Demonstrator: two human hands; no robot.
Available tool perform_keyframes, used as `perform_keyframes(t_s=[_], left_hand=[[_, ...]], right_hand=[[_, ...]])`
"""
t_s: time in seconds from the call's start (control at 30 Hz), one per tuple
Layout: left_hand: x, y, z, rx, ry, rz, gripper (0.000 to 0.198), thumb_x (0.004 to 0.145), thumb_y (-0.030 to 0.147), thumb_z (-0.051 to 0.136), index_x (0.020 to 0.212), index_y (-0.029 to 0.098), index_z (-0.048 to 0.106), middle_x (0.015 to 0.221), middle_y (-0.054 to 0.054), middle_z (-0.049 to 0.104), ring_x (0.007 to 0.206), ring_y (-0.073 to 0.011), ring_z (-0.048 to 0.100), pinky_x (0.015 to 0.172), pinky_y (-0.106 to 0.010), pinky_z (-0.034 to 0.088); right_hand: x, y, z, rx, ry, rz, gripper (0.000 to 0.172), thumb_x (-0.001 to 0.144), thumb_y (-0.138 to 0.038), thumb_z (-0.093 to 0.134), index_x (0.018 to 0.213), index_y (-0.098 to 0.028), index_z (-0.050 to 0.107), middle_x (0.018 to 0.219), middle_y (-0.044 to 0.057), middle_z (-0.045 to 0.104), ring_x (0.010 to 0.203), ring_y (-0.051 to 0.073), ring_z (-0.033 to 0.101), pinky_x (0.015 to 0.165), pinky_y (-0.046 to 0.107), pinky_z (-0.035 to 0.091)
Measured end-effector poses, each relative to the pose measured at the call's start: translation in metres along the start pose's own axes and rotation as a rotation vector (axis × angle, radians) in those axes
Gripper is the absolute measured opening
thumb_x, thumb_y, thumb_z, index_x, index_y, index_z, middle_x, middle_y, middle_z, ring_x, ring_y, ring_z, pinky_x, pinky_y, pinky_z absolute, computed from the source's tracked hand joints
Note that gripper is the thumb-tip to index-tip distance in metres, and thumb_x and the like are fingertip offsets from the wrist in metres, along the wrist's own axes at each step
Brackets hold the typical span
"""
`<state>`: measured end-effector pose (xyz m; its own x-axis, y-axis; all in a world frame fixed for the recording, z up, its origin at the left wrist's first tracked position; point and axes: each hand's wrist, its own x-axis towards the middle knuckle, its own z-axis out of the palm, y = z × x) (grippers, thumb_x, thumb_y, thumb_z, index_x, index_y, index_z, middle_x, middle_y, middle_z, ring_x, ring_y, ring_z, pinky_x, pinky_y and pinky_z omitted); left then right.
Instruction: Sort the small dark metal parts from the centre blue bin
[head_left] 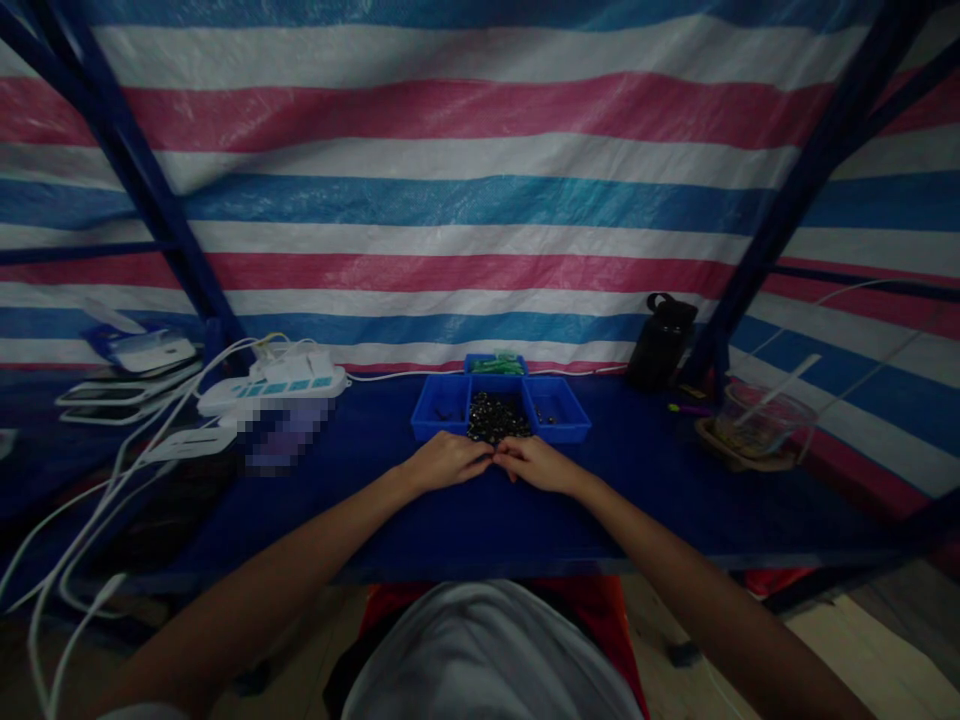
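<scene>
My left hand [450, 460] and my right hand [534, 464] meet at the front edge of the middle blue bin, fingertips close together. The fingers of both are curled in a pinch; whatever they hold, if anything, is too small to make out. Just beyond them, a heap of small dark shiny metal parts [496, 414] fills the middle bin. To its left, another blue bin [439, 402] has a few dark pieces in it. A right-hand blue bin [564, 408] contains a few small shiny parts. Behind the heap, a further blue bin holds green packets [498, 366].
On the left of the blue table [480, 530] are a white power strip [274, 388], tangled white cables and stacked phones [124, 395]. A black bottle [661, 342] and a clear plastic bowl [761, 415] stand at the right. Striped sheeting [465, 230] hangs behind, between blue posts.
</scene>
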<state>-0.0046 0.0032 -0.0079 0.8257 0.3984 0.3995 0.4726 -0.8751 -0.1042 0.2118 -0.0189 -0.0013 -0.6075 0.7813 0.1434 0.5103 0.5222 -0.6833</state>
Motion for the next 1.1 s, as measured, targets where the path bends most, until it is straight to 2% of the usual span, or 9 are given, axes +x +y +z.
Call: perform_keyframes(t_s=[0.13, 0.37, 0.57, 0.7, 0.77, 0.97, 1.1], left_hand=[[0.0, 0.0009, 0.0023, 0.021, 0.003, 0.003, 0.024, 0.094, 0.034, 0.042, 0.094, 0.019, 0.061, 0.068, 0.0, 0.065, 0.063, -0.0114, 0.062, 0.056, -0.02, 0.038], [0.0011, 0.0022, -0.0009, -0.006, -0.008, 0.003, 0.025, 0.095, 0.033, 0.041, 0.098, 0.019, 0.061, 0.069, 0.0, 0.064, 0.063, -0.0103, 0.061, 0.057, -0.019, 0.039], [0.0017, 0.0027, -0.0018, 0.004, -0.009, 0.008, 0.023, 0.094, 0.032, 0.042, 0.098, 0.019, 0.061, 0.069, 0.0, 0.064, 0.063, -0.0107, 0.061, 0.056, -0.02, 0.039], [0.0017, 0.0025, 0.0008, 0.023, 0.003, -0.005, 0.026, 0.094, 0.034, 0.042, 0.09, 0.018, 0.06, 0.066, 0.0, 0.063, 0.061, -0.0114, 0.061, 0.056, -0.02, 0.039], [0.0018, 0.0026, 0.0009, 0.002, 0.017, 0.0, 0.025, 0.094, 0.034, 0.042, 0.092, 0.018, 0.061, 0.068, 0.0, 0.064, 0.062, -0.0108, 0.061, 0.057, -0.019, 0.04], [0.0022, 0.0035, -0.0022, -0.018, -0.003, 0.012, 0.024, 0.094, 0.032, 0.042, 0.099, 0.019, 0.061, 0.07, 0.0, 0.065, 0.064, -0.0109, 0.062, 0.059, -0.019, 0.04], [0.0023, 0.0039, -0.0039, 0.0, -0.01, 0.0, 0.024, 0.094, 0.031, 0.041, 0.101, 0.019, 0.061, 0.071, 0.0, 0.065, 0.064, -0.0111, 0.062, 0.057, -0.019, 0.039]], right_hand=[[0.0016, 0.0029, 0.0004, -0.032, 0.002, -0.008, 0.033, 0.093, -0.036, 0.042, 0.073, -0.016, 0.058, 0.061, -0.001, 0.061, 0.057, 0.01, 0.054, 0.057, 0.02, 0.038], [0.0015, 0.0015, 0.0008, 0.052, 0.005, 0.026, 0.022, 0.089, -0.037, 0.051, 0.085, -0.016, 0.058, 0.061, -0.002, 0.063, 0.054, 0.01, 0.054, 0.054, 0.02, 0.037], [0.0015, 0.003, 0.0001, 0.102, -0.001, 0.092, 0.026, 0.085, -0.041, 0.055, 0.089, -0.016, 0.058, 0.061, -0.002, 0.062, 0.053, 0.01, 0.052, 0.05, 0.02, 0.035], [0.0009, 0.0025, -0.0016, 0.012, -0.012, 0.005, 0.037, 0.092, -0.041, 0.042, 0.069, -0.016, 0.058, 0.061, -0.001, 0.061, 0.055, 0.01, 0.052, 0.056, 0.02, 0.037], [0.0006, 0.002, -0.0022, -0.019, -0.02, -0.011, 0.041, 0.094, -0.04, 0.038, 0.066, -0.017, 0.057, 0.061, -0.001, 0.061, 0.057, 0.01, 0.053, 0.059, 0.021, 0.038], [0.001, 0.0027, -0.0011, 0.027, -0.02, 0.015, 0.024, 0.09, -0.038, 0.048, 0.083, -0.017, 0.057, 0.063, -0.001, 0.064, 0.056, 0.011, 0.054, 0.055, 0.021, 0.037], [0.0013, 0.0011, -0.0002, 0.058, 0.009, 0.034, 0.022, 0.088, -0.037, 0.051, 0.086, -0.016, 0.057, 0.063, -0.001, 0.064, 0.055, 0.011, 0.055, 0.053, 0.021, 0.037]])
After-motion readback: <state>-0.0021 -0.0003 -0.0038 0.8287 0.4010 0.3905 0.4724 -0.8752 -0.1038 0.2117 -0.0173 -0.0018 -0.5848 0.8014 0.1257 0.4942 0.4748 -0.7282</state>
